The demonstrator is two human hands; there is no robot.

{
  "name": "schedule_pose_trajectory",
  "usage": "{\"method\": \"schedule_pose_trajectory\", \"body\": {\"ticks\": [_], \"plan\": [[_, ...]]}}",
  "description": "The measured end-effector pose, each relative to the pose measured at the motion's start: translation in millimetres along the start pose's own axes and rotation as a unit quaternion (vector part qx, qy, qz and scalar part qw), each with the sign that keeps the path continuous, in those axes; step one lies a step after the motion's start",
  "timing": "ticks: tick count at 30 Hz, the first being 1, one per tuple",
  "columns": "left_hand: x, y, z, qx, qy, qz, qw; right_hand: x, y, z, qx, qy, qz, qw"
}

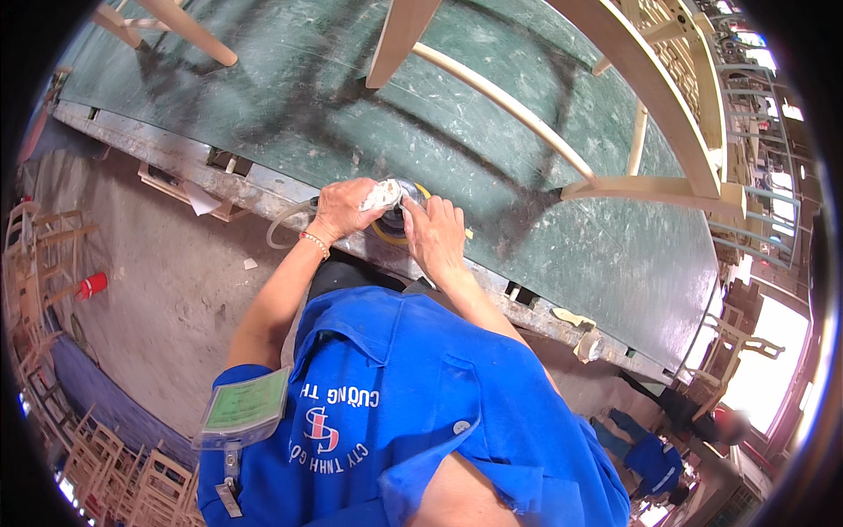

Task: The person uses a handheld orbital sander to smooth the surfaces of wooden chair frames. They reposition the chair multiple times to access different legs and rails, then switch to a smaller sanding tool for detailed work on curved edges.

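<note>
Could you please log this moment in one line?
left hand: holding white wad; right hand: against yellow-rimmed round tool; beyond: green tabletop, wooden chair frame

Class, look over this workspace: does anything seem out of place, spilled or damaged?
A small white scrap lies loose on the floor, like litter; the green tabletop is scuffed with pale marks, looking worn.

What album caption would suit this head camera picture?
Left hand gripping a whitish piece, right hand beside it, over a dark, yellow-edged tool at a green table, wooden frame beyond.
</note>
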State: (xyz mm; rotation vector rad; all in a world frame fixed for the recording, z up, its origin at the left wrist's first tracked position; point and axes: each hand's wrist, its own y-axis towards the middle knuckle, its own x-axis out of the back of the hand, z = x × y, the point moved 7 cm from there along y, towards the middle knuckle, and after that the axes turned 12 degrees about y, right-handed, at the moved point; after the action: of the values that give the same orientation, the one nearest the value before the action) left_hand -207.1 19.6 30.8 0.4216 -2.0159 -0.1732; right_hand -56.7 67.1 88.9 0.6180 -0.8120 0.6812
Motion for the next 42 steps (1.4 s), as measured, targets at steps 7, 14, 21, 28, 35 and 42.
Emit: {"method": "schedule_pose_trajectory", "body": {"ticks": [7,14,21,28,35,42], "plan": [[-3.5,0.3,-0.2,-0.018,0.004,0.017,1.000,-5.0,-6.3,1.2,-0.043,0.011,-0.016,0.999],[-11.7,2.4,6.6,0.005,0.026,0.059,0.998,-8.1,12.7,-1.6,-0.048,0.006,-0.037,0.998],[-12.8,2.8,1.3,-0.027,0.011,0.061,0.998,1.8,-4.1,1.0,-0.032,0.024,-0.031,0.999],[-14.5,6.6,3.2,-0.063,0.002,0.073,0.995,-1.1,-5.9,7.1,-0.036,0.013,0.007,0.999],[-18.2,11.7,6.5,-0.055,-0.001,0.079,0.995,-5.0,10.8,-0.9,-0.034,0.014,-0.043,0.998],[-19.3,11.1,5.7,-0.071,0.008,0.074,0.995,-1.5,-3.4,8.9,-0.043,0.020,-0.026,0.999]]}}
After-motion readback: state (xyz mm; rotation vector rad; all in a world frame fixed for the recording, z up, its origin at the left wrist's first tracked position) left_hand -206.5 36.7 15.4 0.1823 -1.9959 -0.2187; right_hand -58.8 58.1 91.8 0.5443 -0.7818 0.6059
